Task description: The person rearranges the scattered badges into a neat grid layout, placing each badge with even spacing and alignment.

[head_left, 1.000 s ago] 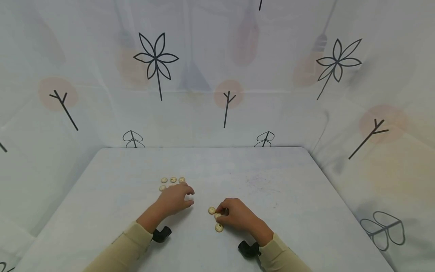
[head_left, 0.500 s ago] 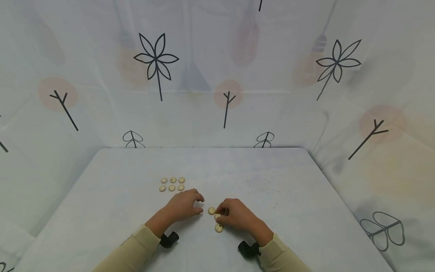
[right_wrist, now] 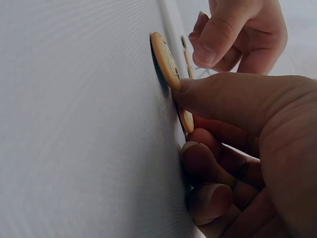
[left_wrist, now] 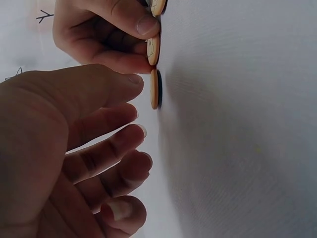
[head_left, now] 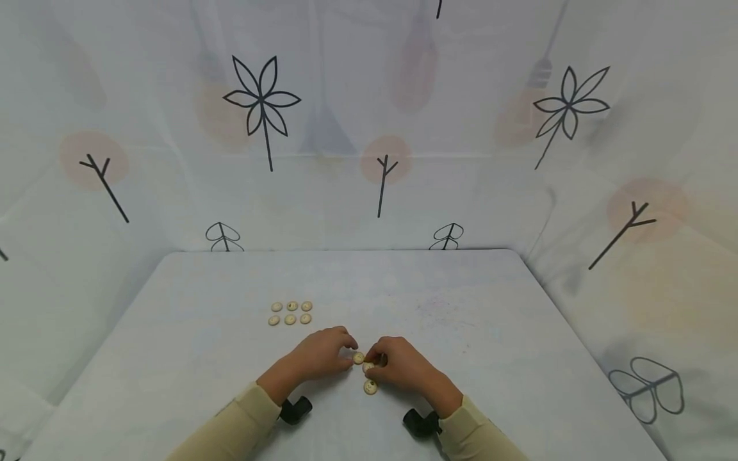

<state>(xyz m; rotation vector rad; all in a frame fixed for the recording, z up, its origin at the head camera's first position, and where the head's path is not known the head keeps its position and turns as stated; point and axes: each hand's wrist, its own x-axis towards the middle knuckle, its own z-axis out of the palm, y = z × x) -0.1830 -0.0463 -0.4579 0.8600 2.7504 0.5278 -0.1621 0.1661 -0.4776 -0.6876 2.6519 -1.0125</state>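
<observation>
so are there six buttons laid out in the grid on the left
Yes, the head view shows the grid of buttons as two rows of three on the table.

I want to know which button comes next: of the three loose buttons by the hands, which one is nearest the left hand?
The farthest button, just beside the left hand; the other two lie by the right hand.

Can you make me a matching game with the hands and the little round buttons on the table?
Things:
1. left hand
2. right hand
3. six buttons in two rows
4. lone button

Places or states:
A. lies near the table's front, just below the right hand
B. pinches a button on the table
C. far left, away from both hands
D. fingers reach to the button between the hands

Pairs: 1-D, 2-B, 3-C, 4-A
</observation>
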